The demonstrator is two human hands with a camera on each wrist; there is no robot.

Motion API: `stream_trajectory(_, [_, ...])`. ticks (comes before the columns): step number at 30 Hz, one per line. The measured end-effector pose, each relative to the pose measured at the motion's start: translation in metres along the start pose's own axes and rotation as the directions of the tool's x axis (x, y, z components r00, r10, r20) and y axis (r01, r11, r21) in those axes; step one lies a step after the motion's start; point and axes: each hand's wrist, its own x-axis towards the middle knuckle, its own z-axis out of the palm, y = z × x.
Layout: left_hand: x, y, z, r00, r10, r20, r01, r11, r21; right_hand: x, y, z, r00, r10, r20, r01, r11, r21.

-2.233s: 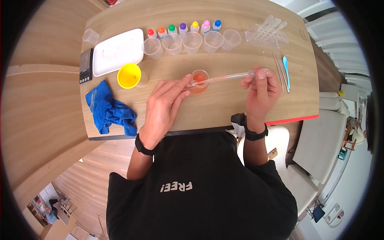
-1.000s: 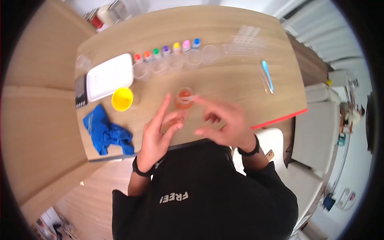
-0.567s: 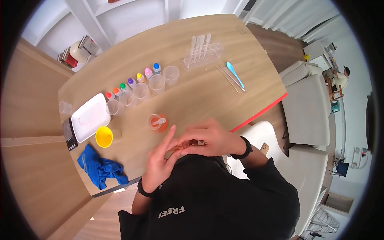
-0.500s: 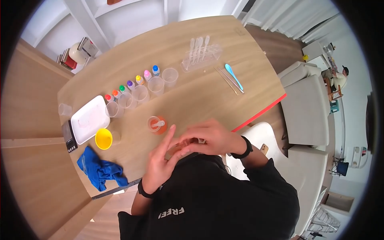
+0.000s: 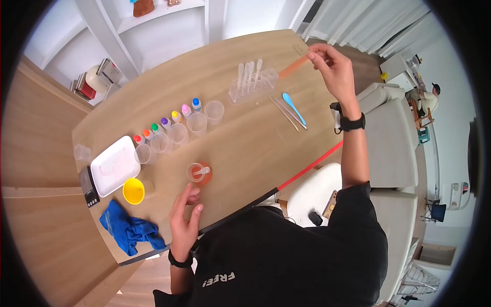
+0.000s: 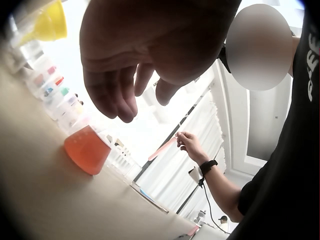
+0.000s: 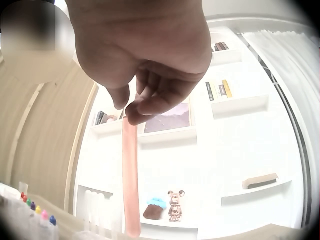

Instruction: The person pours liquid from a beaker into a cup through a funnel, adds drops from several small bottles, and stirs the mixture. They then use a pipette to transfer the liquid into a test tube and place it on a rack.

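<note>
My right hand (image 5: 335, 69) is raised over the table's far right corner, pinching the top end of a long test tube (image 7: 130, 175) filled with orange liquid. In the right wrist view the tube hangs down from thumb and fingers. Its lower end points towards the clear tube rack (image 5: 263, 84) in the head view, where several translucent droppers (image 5: 249, 74) stand. My left hand (image 5: 184, 217) hovers with relaxed fingers close to a clear flask of orange liquid (image 6: 87, 150). A whitish translucent piece (image 5: 203, 170) sits in the flask's mouth.
Colour-capped bottles (image 5: 176, 116) line up behind clear cups (image 5: 178, 134). A white tray (image 5: 115, 166), black scale (image 5: 88, 187), yellow cup (image 5: 133, 191) and blue cloth (image 5: 130, 227) occupy the left. Thin rods and a blue spoon (image 5: 294, 108) lie near the rack.
Half a second ago both hands met in front of the body. My right hand has since carried the tube far right and forward; my left stayed near the flask, its fingers loosened.
</note>
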Motion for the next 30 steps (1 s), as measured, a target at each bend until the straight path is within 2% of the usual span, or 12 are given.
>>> stream_trajectory(5, [-0.009,-0.002,-0.002,0.994,-0.100,-0.047,0.100,0.995,0.005,0.017,0.031,0.018,0.999,0.031,-0.012,-0.031,0.997,0.065])
stream_trajectory(8, [-0.011,-0.003,-0.002,0.993,-0.108,-0.050,0.108,0.994,-0.002,0.019,0.041,0.029,0.999,0.039,0.028,-0.041,0.997,0.071])
stream_trajectory(13, [-0.010,0.000,-0.002,0.995,-0.091,-0.045,0.092,0.995,0.032,0.025,0.049,0.038,0.992,-0.078,0.103,0.087,0.993,-0.077])
stream_trajectory(14, [-0.009,0.000,-0.002,0.995,-0.085,-0.047,0.088,0.995,0.046,0.028,0.048,0.038,0.992,-0.075,0.101,0.083,0.994,-0.076])
stream_trajectory(16, [-0.009,0.000,-0.001,0.996,-0.081,-0.046,0.084,0.995,0.056,0.033,0.044,0.037,0.961,0.036,0.274,0.005,0.989,-0.150])
stream_trajectory(19, [-0.009,0.001,-0.001,0.995,-0.083,-0.048,0.086,0.994,0.062,0.036,0.050,0.043,0.936,0.026,0.350,0.024,0.990,-0.137])
stream_trajectory(22, [-0.009,0.004,0.000,0.994,-0.094,-0.050,0.097,0.994,0.056,0.035,0.057,0.052,0.923,-0.002,0.385,0.081,0.979,-0.188])
stream_trajectory(26, [-0.011,0.005,-0.001,0.994,-0.097,-0.051,0.100,0.994,0.054,0.033,0.064,0.059,0.926,-0.026,0.378,0.093,0.982,-0.162])
stream_trajectory(30, [-0.011,0.006,-0.001,0.995,-0.091,-0.050,0.094,0.994,0.061,0.032,0.048,0.051,0.916,0.068,0.396,0.023,0.975,-0.222])
